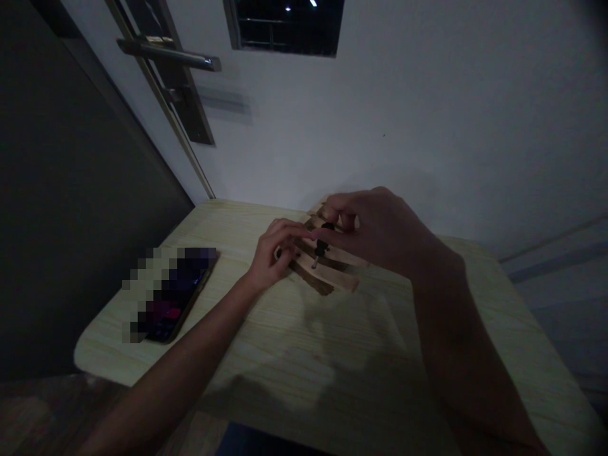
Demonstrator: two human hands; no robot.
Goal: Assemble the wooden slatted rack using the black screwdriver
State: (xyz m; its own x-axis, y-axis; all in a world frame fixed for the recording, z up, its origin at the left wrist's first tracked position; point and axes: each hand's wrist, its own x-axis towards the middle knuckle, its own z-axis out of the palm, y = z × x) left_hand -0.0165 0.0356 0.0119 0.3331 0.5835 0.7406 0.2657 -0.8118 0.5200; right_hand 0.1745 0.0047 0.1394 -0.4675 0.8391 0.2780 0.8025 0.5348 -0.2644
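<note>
- My right fingertips [338, 235] are pinched together on a small dark piece [322, 247]. It hangs from the pinch with a short stem pointing down and a pale tip at its lower end.
- The rest of my right hand [380, 231] is bunched over that pinch, a little right of the middle of the frame. The other fingers are curled in, and my forearm runs down to the lower right corner.
- The small dark piece sits just above a slatted wooden piece [335, 278]. In this dim light I cannot tell whether its tip touches the slats.
- My left fingers [287, 229] are bent down over the left end of the slatted wooden piece. I cannot tell whether they clasp it or only press on it.
- My left hand [270, 256] lies just left of the pinch, and its forearm crosses the frame to the lower left.
- The slatted wooden piece lies flat near the far edge of a pale wood-grain table [332, 367], in the middle of the frame.
- A phone [178, 294] lies on the table at the left, well apart from both hands. Its screen is blurred out.
- Behind the table is a white wall [427, 126].
- At the upper left is a dark door [71, 209] with a metal lever handle [171, 56].
- At the top centre is a dark window [289, 25].
</note>
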